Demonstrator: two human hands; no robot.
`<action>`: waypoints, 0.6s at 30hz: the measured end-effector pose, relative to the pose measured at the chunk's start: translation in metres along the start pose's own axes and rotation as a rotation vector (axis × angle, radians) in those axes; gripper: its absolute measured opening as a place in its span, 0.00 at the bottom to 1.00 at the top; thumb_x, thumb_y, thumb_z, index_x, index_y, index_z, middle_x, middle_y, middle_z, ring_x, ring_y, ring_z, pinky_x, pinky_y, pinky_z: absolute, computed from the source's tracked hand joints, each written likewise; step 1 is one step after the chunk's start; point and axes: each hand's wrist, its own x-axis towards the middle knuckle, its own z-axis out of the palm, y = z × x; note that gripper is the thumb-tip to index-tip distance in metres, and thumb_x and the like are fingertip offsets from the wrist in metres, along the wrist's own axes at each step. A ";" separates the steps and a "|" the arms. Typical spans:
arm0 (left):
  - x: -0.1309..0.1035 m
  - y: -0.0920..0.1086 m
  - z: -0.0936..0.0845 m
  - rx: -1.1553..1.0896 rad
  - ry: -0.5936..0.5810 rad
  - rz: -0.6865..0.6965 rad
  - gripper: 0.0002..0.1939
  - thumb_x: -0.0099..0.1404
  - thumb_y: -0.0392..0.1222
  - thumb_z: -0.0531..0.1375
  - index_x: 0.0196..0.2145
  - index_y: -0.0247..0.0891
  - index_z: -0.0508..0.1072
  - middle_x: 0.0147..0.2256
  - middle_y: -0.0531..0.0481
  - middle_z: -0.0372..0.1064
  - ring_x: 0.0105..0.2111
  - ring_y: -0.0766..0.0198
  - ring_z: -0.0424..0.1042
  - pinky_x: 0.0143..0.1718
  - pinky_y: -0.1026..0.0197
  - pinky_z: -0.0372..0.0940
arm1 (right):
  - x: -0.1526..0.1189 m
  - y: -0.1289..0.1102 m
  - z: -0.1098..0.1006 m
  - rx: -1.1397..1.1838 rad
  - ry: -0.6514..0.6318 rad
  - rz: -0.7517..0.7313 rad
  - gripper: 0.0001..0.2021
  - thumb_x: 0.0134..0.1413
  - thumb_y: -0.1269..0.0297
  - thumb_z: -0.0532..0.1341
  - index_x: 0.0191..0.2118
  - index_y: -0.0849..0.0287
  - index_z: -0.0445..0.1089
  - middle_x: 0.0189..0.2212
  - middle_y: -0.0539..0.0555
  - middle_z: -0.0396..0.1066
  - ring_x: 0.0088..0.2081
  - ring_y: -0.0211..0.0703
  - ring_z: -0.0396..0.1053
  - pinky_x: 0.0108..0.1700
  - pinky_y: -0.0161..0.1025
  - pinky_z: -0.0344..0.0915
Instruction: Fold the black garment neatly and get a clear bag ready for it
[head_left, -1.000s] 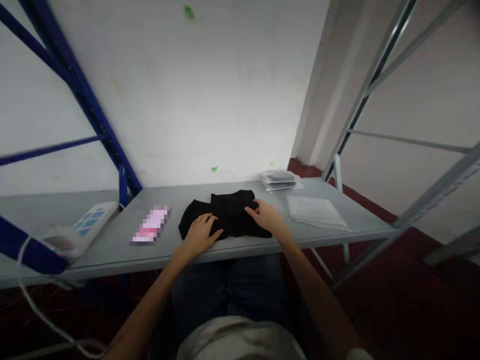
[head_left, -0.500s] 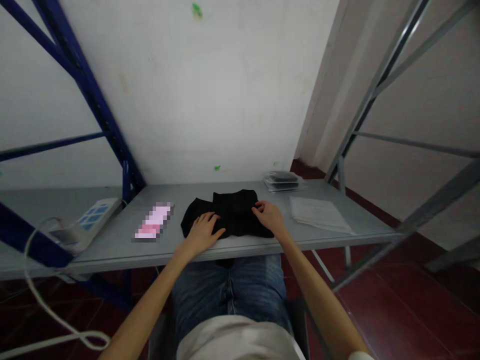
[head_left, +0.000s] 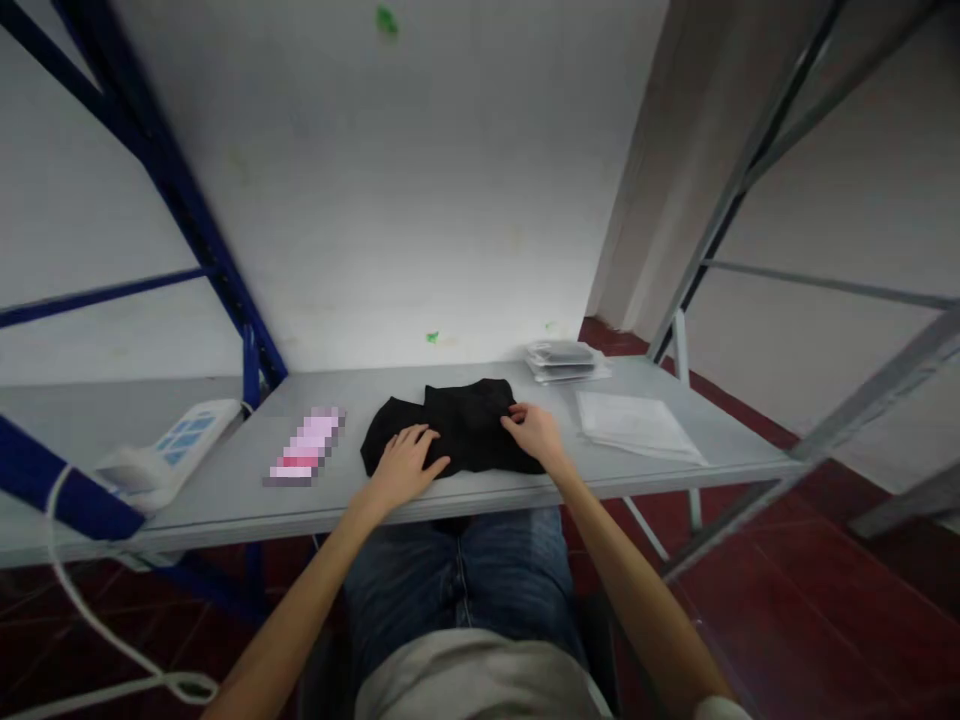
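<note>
A black cloth piece (head_left: pixel 469 425), perhaps a folded garment, lies on the grey tabletop (head_left: pixel 405 508) in front of me. Its exact kind does not show. My left hand (head_left: pixel 405 462) rests flat on its lower left part, fingers stretched and thumb apart. At the cloth's right side, my right hand (head_left: pixel 531 430) has thumb and fingertips drawn together in a pinch on the fabric. A blurred-out pink and white rectangle (head_left: pixel 306 445) lies left of the cloth.
Flat packets (head_left: pixel 564 360) are stacked at the back right. Nearer lie thin white sheets or bags (head_left: pixel 637 425). A white power strip (head_left: pixel 180 450) with a looping cable (head_left: pixel 97 625) is at the left. Blue metal posts (head_left: pixel 199 220) and grey ones (head_left: pixel 709 235) flank the table.
Both hands stay at almost the same spots on the black cloth. The picture has grown darker, and the view has shifted very slightly.
</note>
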 end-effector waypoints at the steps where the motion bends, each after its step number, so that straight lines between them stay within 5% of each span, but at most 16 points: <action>1: 0.000 0.000 0.000 0.001 0.001 0.000 0.22 0.72 0.52 0.59 0.58 0.39 0.71 0.64 0.36 0.66 0.67 0.44 0.62 0.67 0.39 0.59 | 0.001 0.001 0.000 0.007 0.009 0.000 0.12 0.61 0.61 0.66 0.49 0.58 0.79 0.42 0.55 0.83 0.47 0.48 0.80 0.50 0.38 0.70; 11: 0.001 -0.002 0.001 -0.012 -0.008 -0.008 0.22 0.72 0.53 0.59 0.58 0.40 0.72 0.65 0.37 0.65 0.67 0.43 0.61 0.66 0.39 0.60 | 0.008 0.014 -0.021 0.002 0.070 0.056 0.09 0.60 0.62 0.66 0.44 0.59 0.79 0.39 0.54 0.82 0.39 0.43 0.80 0.43 0.35 0.69; 18: 0.001 -0.003 0.004 -0.005 0.010 0.004 0.22 0.72 0.53 0.59 0.58 0.39 0.72 0.64 0.36 0.66 0.67 0.42 0.63 0.66 0.38 0.60 | 0.006 0.011 -0.018 -0.034 0.085 -0.017 0.09 0.62 0.61 0.66 0.45 0.59 0.79 0.41 0.55 0.82 0.45 0.47 0.79 0.49 0.39 0.69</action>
